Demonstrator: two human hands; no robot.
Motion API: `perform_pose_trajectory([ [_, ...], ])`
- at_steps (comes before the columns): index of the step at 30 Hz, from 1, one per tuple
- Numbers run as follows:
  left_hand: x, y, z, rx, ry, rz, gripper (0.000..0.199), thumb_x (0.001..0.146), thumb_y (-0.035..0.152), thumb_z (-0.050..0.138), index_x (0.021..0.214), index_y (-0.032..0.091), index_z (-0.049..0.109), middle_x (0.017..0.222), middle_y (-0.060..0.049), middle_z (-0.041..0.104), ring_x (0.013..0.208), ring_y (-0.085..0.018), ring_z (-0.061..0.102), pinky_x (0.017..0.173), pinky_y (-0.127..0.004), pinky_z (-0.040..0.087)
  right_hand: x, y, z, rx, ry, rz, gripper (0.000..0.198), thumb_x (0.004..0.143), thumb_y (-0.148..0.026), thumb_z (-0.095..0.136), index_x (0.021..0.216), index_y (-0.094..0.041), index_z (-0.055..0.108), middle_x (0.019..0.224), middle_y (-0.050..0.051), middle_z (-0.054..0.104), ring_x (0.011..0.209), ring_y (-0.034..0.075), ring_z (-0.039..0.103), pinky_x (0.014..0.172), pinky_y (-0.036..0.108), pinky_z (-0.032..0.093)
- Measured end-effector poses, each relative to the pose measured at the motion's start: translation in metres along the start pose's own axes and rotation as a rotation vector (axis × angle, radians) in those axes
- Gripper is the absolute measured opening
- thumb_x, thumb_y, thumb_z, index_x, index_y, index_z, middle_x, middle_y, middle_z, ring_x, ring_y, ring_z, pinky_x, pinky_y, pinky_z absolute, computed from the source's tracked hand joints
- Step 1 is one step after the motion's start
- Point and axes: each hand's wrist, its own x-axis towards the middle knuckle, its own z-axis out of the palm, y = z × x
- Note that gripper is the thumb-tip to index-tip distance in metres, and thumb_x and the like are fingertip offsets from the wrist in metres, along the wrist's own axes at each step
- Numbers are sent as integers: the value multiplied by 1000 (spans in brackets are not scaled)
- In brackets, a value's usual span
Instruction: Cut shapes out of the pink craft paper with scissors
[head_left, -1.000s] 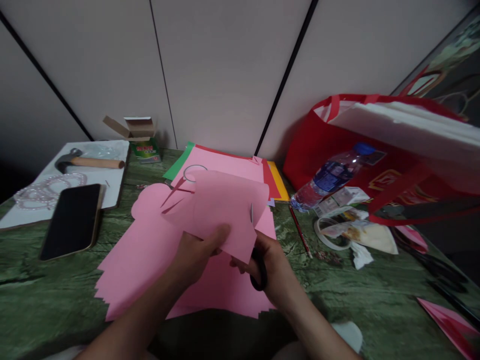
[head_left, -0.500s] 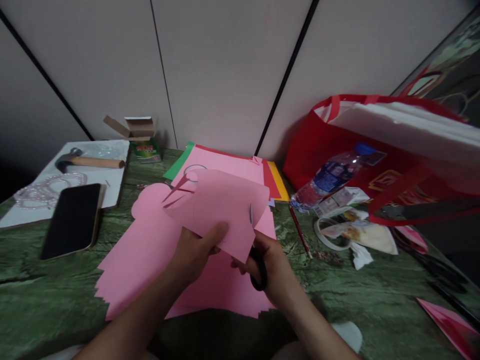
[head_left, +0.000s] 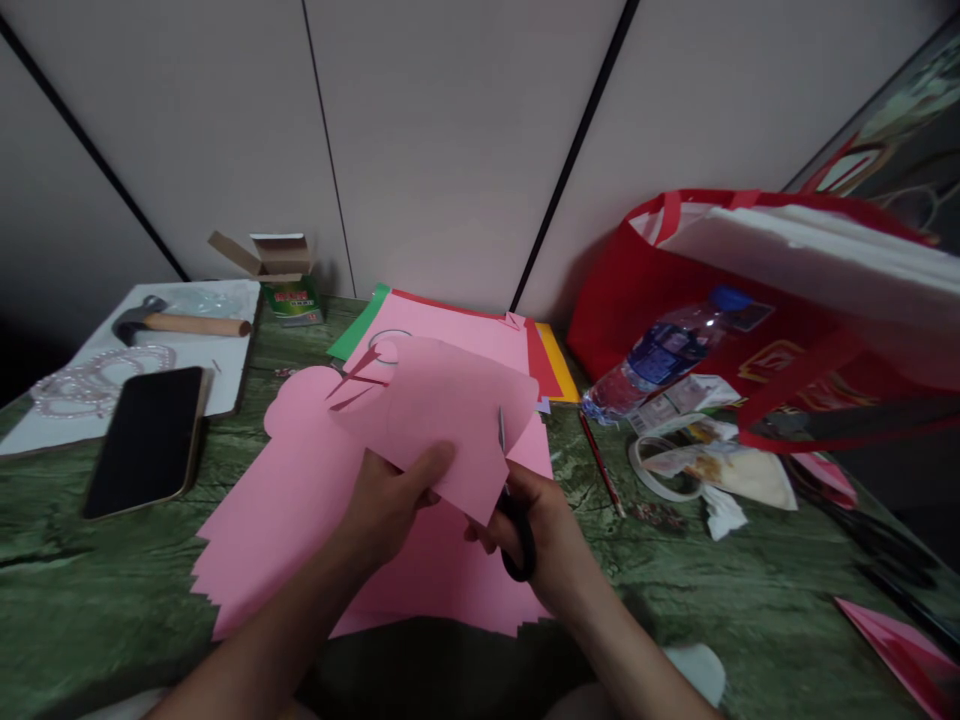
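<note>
My left hand pinches the lower edge of a pink sheet of paper, thumb on top and fingers underneath. The sheet is raised and curved, with narrow cut strips sticking out at its left end. Black-handled scissors are in my right hand, fingers in the loops. One blade shows above the sheet near its right side; the other is hidden behind the paper. Below both hands, larger pink sheets with zigzag edges and a rounded lobe lie on the green table.
To the left are a phone, a hammer, bead strings and a small open box. Coloured paper lies behind. On the right are a pencil, a tape roll, a plastic bottle and a red bag.
Almost nothing differs. Both hands, the scissors and the raised pink sheet keep nearly the same place; the view has shifted very slightly.
</note>
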Motion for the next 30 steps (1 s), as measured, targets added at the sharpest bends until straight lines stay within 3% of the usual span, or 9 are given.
perform_pose_trajectory([
  [23, 1, 2, 1, -168, 30, -44, 23, 68, 30, 69, 59, 15, 54, 50, 4, 49, 45, -7, 46, 41, -18, 39, -1, -3, 2, -17, 17, 69, 16, 63, -27, 64, 65, -19, 51, 45, -6, 50, 41, 11, 50, 38, 22, 40],
  [30, 3, 1, 5, -200, 107, 4, 24, 71, 39, 66, 70, 16, 56, 52, 5, 49, 43, -6, 42, 38, -17, 34, -1, 3, 2, -8, 21, 46, 13, 65, -24, 62, 65, -18, 51, 41, -8, 46, 42, 12, 52, 39, 22, 40],
])
